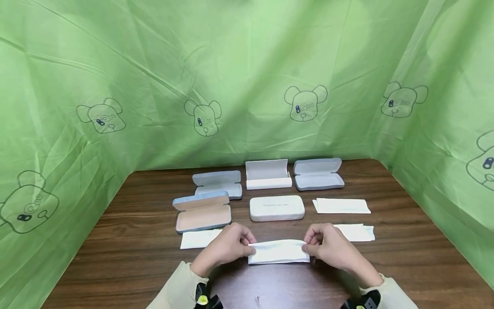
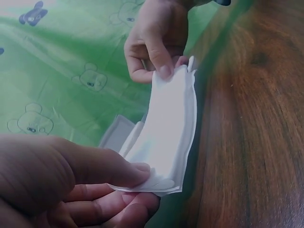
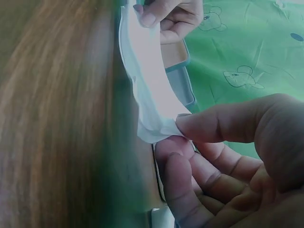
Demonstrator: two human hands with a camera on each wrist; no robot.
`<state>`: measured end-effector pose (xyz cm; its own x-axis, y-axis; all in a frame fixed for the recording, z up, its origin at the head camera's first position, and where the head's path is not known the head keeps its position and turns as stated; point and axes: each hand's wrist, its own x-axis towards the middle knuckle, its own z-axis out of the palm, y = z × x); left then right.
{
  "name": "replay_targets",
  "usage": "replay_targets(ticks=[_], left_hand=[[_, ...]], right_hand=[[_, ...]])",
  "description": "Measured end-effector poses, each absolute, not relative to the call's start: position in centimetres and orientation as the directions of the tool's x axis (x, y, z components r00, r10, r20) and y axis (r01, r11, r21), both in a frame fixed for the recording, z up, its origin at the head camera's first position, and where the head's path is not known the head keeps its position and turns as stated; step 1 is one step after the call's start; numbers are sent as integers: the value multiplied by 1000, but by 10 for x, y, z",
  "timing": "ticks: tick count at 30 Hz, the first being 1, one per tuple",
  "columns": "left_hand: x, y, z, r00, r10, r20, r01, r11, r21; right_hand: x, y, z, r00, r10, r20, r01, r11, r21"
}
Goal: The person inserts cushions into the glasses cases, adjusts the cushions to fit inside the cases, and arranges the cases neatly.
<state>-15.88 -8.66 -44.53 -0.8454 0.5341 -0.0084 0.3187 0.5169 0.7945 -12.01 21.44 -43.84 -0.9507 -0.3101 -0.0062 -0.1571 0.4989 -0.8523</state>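
Observation:
Both hands stretch a folded white cloth [image 1: 278, 252] between them, low over the front of the table. The left hand [image 1: 230, 245] pinches its left end; in the left wrist view the thumb [image 2: 135, 175] lies on top with fingers curled beneath. At the other end, the right hand [image 1: 332, 247] pinches the cloth between thumb [image 3: 209, 124] and fingertips, as the right wrist view shows. Layered edges run along the cloth's near side. Just beyond it lies a closed white glasses case [image 1: 277, 208] with small lettering on its lid.
Open glasses cases stand behind: a blue one with tan lining [image 1: 203, 216], a grey-blue one [image 1: 219, 189], a white one [image 1: 269, 183] and another grey one [image 1: 319, 180]. Folded white cloths lie at left [image 1: 197, 239] and right [image 1: 341, 206], [image 1: 356, 232]. A green curtain [image 1: 247, 86] surrounds the wooden table [image 1: 127, 240].

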Motion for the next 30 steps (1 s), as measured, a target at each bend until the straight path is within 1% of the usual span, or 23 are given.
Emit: replay_targets(ticks=[4, 13, 18, 27, 30], left_hand=[[-159, -89, -445, -854, 521, -18, 287, 499, 818], [-160, -97, -441, -879, 477, -27, 219, 453, 864], [-162, -104, -439, -893, 450, -16, 197, 421, 885], [-165, -120, -433, -928, 373, -6, 140, 363, 921], [-165, -125, -430, -939, 343, 1, 135, 367, 920]], right_hand=[[-123, 213, -436, -951, -307, -25, -128, 466, -876], [-132, 206, -429, -954, -299, 13, -165, 489, -856], [-139, 199, -424, -955, -296, 25, -168, 470, -866], [-151, 184, -418, -955, -296, 25, -156, 428, -890], [-155, 178, -417, -956, -291, 31, -159, 426, -891]])
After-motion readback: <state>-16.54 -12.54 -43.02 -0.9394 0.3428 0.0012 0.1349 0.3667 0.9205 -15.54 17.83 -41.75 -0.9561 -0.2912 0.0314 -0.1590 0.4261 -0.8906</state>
